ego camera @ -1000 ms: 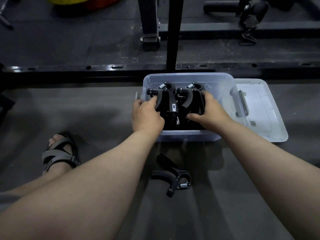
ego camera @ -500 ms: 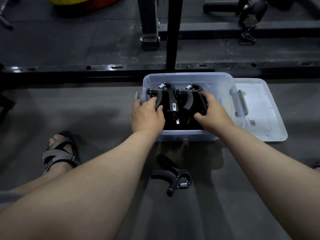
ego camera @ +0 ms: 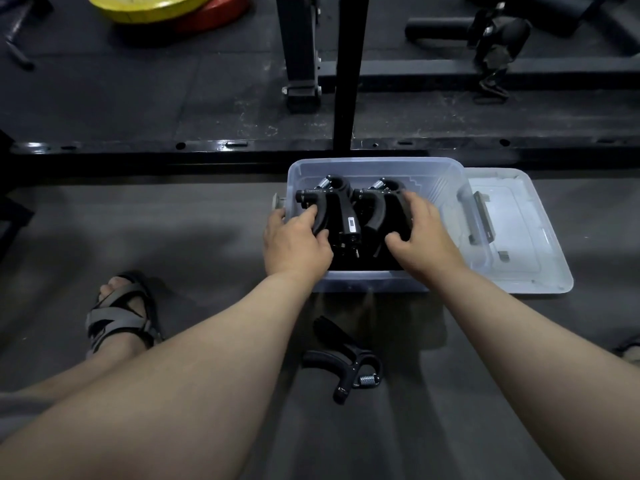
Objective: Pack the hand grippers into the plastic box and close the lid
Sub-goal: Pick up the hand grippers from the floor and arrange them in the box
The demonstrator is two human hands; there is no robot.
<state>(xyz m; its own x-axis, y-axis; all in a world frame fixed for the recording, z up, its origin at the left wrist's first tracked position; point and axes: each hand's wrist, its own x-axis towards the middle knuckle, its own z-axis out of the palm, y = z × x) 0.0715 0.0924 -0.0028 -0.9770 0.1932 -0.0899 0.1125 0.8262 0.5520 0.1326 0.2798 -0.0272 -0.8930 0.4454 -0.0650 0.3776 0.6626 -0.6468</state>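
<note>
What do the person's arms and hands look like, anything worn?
Left hand and right hand are bare: no gloves, rings or watch visible. Left forearm and right forearm are bare too, with no sleeves in frame and no markings visible.

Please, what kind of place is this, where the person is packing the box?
Most likely a gym or weight room: a yellow weight plate and a red plate lie at the far left, black steel rack posts stand behind the plastic box, and the floor looks like dark rubber matting.

Two, maybe more, grippers in box; lid off
</note>
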